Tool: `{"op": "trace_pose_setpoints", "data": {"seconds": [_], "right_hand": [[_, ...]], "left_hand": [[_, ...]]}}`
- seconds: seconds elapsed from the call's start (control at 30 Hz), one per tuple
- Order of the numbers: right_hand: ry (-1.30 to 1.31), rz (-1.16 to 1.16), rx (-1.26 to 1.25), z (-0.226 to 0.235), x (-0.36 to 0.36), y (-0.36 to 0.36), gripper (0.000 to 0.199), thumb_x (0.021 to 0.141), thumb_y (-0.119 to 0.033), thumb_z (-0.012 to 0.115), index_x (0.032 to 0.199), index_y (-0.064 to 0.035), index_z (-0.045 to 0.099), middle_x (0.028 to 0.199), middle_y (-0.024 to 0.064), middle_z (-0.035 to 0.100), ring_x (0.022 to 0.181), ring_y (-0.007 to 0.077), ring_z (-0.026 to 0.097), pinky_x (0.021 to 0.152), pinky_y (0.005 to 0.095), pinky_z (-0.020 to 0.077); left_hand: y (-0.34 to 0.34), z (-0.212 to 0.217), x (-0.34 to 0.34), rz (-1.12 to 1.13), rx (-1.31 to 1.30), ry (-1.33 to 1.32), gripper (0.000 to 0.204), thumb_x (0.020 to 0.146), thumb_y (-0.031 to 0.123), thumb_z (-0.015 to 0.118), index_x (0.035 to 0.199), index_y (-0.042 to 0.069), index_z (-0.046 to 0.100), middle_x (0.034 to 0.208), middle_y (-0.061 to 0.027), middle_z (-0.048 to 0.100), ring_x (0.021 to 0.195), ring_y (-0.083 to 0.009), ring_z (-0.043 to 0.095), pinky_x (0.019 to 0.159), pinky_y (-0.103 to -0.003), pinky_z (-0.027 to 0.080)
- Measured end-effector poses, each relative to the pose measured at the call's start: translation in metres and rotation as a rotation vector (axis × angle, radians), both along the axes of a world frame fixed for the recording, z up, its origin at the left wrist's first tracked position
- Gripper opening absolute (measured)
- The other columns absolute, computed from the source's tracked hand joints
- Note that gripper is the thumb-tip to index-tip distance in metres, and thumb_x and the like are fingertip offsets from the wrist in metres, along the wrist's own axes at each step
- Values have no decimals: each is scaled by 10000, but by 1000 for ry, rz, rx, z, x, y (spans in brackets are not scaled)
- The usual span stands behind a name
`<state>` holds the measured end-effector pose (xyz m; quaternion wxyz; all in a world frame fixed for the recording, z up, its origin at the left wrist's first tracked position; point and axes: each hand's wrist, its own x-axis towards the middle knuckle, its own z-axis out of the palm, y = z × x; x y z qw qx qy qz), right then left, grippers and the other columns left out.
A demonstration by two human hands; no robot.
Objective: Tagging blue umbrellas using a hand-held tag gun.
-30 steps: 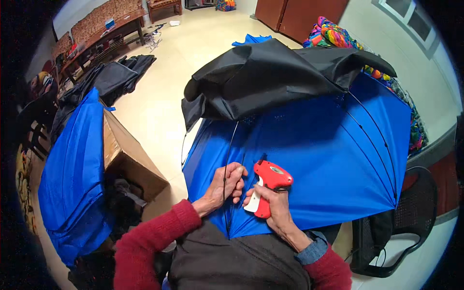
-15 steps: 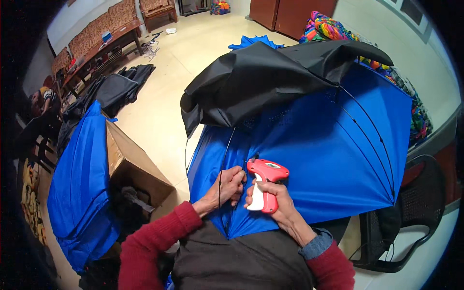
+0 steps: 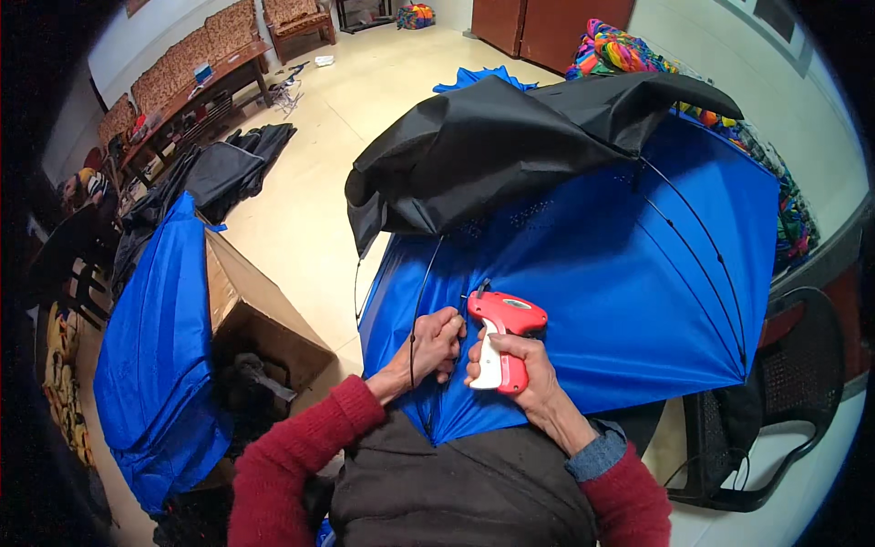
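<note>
A blue umbrella canopy (image 3: 629, 301) with thin black ribs lies spread over my lap, and a black cloth panel (image 3: 510, 155) folds over its far side. My right hand (image 3: 533, 374) grips a red and white tagging gun (image 3: 515, 314), fingers round its white trigger. The gun's needle tip points left at the canopy, close by my left fingertips. My left hand (image 3: 433, 345) is closed in a pinch on the umbrella; a rib (image 3: 422, 301) crosses in front of the wrist. What exactly lies between those fingers is hidden.
On the left, blue fabric (image 3: 159, 337) hangs over an open cardboard box (image 3: 264, 283). Black fabric (image 3: 228, 173) lies on the floor beyond. A black chair (image 3: 802, 365) stands at right, and multicoloured bundles (image 3: 624, 50) line the wall. A wooden bench (image 3: 196, 59) and table stand far left.
The tagging gun and my right hand have risen slightly, and the gun's tip is turned a little. My left hand keeps its pinch. The whole view has shifted a little.
</note>
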<state>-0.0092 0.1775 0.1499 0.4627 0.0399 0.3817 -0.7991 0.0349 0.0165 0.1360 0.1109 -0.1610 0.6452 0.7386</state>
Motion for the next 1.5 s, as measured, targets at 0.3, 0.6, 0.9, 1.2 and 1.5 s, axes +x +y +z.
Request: {"op": "trace_pose_setpoints", "data": {"seconds": [0.3, 0.6, 0.9, 1.2, 1.5], "right_hand": [[179, 15, 62, 2, -5, 3, 142, 797, -92, 551, 890, 6, 508, 668, 100, 566, 509, 189, 545, 473, 295, 451], [121, -151, 132, 56, 23, 20, 210, 810, -88, 519, 986, 20, 480, 789, 154, 592, 632, 246, 603, 602, 379, 515], [676, -222, 142, 190, 19, 90, 354, 802, -186, 524, 1061, 41, 442, 861, 211, 584, 704, 293, 621, 667, 420, 517], [328, 19, 251, 34, 31, 49, 313, 772, -45, 591, 1056, 15, 473, 777, 134, 611, 649, 210, 624, 592, 331, 515], [420, 174, 323, 25, 50, 36, 289, 787, -81, 604, 1029, 23, 487, 786, 129, 614, 661, 201, 626, 598, 313, 512]], "left_hand": [[6, 8, -6, -38, -46, 87, 263, 938, 248, 372, 775, 52, 436, 501, 6, 350, 338, -97, 332, 324, -236, 308], [-30, 20, -18, -246, 197, 21, 227, 943, 252, 357, 814, 79, 429, 512, 39, 304, 376, -53, 267, 336, -210, 252], [-159, 0, -60, -154, -90, 35, 224, 904, 325, 438, 856, 109, 474, 539, 48, 349, 408, -51, 306, 376, -198, 286], [-181, -70, -35, 689, -915, 596, 151, 835, 162, 489, 841, 28, 560, 625, -54, 506, 575, -169, 512, 532, -303, 448], [-92, -15, -134, 191, 932, 308, 200, 826, 168, 575, 959, 27, 526, 747, -38, 506, 635, -140, 470, 563, -256, 408]]}}
